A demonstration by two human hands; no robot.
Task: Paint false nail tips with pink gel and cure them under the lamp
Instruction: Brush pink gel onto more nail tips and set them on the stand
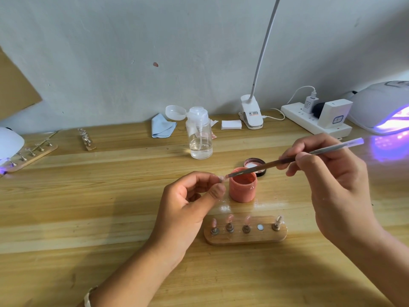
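Observation:
My left hand (190,200) pinches a small clear nail tip (222,178) between thumb and fingers, just left of the open pink gel jar (242,187). My right hand (327,171) grips a thin brush (294,159) whose bristle end touches the tip. In front of the jar lies a wooden holder (245,237) with three pink-coated tips on pegs, one bare magnet spot and one peg at its right end. The curing lamp (385,107) glows purple at the far right.
The jar's black lid (254,165) lies behind it. A clear pump bottle (200,136), blue cloth (162,128), white pads (231,124), clip lamp (251,114) and power strip (314,122) line the wall. Two more tip holders (33,155) (86,139) and another lamp (8,142) sit left.

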